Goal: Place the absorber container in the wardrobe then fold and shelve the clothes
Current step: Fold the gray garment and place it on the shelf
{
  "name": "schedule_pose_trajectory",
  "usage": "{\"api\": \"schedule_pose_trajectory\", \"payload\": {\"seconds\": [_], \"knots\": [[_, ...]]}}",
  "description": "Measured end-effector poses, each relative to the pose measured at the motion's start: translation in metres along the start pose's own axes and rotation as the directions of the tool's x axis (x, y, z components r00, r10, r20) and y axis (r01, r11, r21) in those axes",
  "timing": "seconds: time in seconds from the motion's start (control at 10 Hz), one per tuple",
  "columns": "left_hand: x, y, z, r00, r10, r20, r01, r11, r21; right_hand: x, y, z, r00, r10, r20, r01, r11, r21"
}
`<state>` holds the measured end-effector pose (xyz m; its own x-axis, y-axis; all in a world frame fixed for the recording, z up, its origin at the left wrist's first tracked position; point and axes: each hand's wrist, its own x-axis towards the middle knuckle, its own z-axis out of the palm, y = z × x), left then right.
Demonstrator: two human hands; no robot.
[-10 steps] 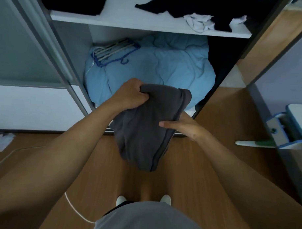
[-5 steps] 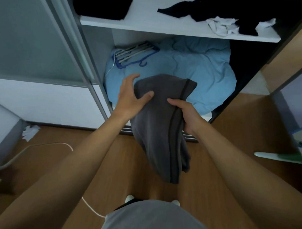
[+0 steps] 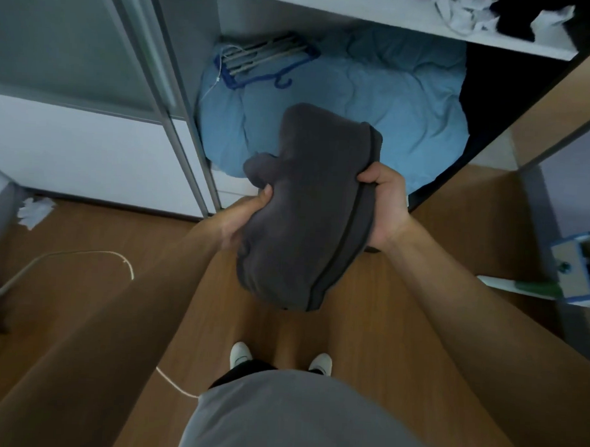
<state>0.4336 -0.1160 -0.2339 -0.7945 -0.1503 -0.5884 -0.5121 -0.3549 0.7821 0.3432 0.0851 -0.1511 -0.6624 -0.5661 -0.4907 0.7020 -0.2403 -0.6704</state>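
Since the frame half a second earlier, the grey garment (image 3: 307,203) had been gathered from a long hanging drape into a shorter, thicker bundle. The left hand (image 3: 250,215) had dropped from the cloth's upper edge to its nine o'clock side. There it pinched a bunched fold, thumb on top, with the other fingers hidden beneath the cloth.

The garment hung in the air just in front of the open wardrobe, above the wooden floor (image 3: 367,309), and its lower end sagged toward six o'clock. At its three o'clock side the right hand (image 3: 386,206) was curled round the seamed edge and gripped it.

Beyond the bundle, at about eleven o'clock, a set of hangers (image 3: 262,61) lay on a blue duvet (image 3: 358,101) that filled the wardrobe's bottom compartment. Toward one o'clock the shelf (image 3: 377,20) above carried loose white clothes (image 3: 461,13) and black clothes (image 3: 514,20), which looked rumpled, not folded.

The absorber container was nowhere in view, so whether it had been placed could not be told. The work seemed to stand in the folding stage. This garment was partly folded and not yet shelved, and the heap on the shelf probably remained to be done.
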Motion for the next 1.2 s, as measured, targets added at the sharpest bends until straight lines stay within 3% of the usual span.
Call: {"api": "schedule_pose_trajectory", "payload": {"seconds": [0.1,0.2,0.3,0.4,0.5,0.6,0.7,0.8,0.9,1.0,1.1,1.2], "knots": [[-0.004,-0.003,-0.002,0.999,-0.035,0.027,0.037,0.998,-0.05,0.002,0.001,0.005,0.999,-0.015,-0.029,0.015,1.0,-0.002],[-0.004,-0.004,-0.009,0.994,0.033,0.105,-0.006,0.968,-0.249,0.003,0.0,0.003,0.999,-0.024,-0.048,0.025,1.0,0.008],[-0.01,0.001,-0.019,0.976,0.088,0.198,-0.026,0.955,-0.297,0.004,0.0,0.0,0.99,-0.043,-0.134,0.044,0.999,0.002],[-0.01,0.012,-0.022,0.969,0.086,0.233,-0.084,0.996,-0.019,0.009,0.002,-0.002,0.967,-0.061,-0.249,0.063,0.998,0.0],[-0.01,0.022,-0.022,0.978,0.144,0.152,-0.149,0.989,0.02,0.016,0.009,-0.005,0.948,-0.061,-0.312,0.07,0.997,0.019],[-0.015,0.03,-0.023,0.991,0.129,0.047,-0.123,0.985,-0.117,0.02,0.025,-0.012,0.979,-0.104,-0.178,0.114,0.992,0.046],[-0.021,0.039,-0.029,0.998,0.056,-0.012,-0.057,0.973,-0.223,0.02,0.058,-0.011,0.992,-0.123,0.001,0.123,0.985,-0.12],[-0.027,0.051,-0.043,1.0,0.003,-0.023,-0.01,0.953,-0.303,0.029,0.088,0.003,0.982,-0.186,0.01,0.173,0.893,-0.415],[-0.029,0.062,-0.066,0.991,0.03,-0.131,-0.055,0.98,-0.19,0.042,0.092,0.024,0.956,-0.288,-0.063,0.224,0.848,-0.48],[-0.025,0.063,-0.094,0.926,0.169,-0.339,-0.122,0.98,0.155,0.054,0.088,0.042,0.944,-0.308,-0.122,0.219,0.857,-0.467],[-0.023,0.051,-0.12,0.907,0.187,-0.377,-0.074,0.953,0.295,0.062,0.088,0.055,0.936,-0.324,-0.134,0.223,0.846,-0.485],[-0.02,0.037,-0.14,0.958,0.154,-0.242,-0.066,0.939,0.338,0.063,0.085,0.061,0.93,-0.349,-0.115,0.246,0.825,-0.509]]}}
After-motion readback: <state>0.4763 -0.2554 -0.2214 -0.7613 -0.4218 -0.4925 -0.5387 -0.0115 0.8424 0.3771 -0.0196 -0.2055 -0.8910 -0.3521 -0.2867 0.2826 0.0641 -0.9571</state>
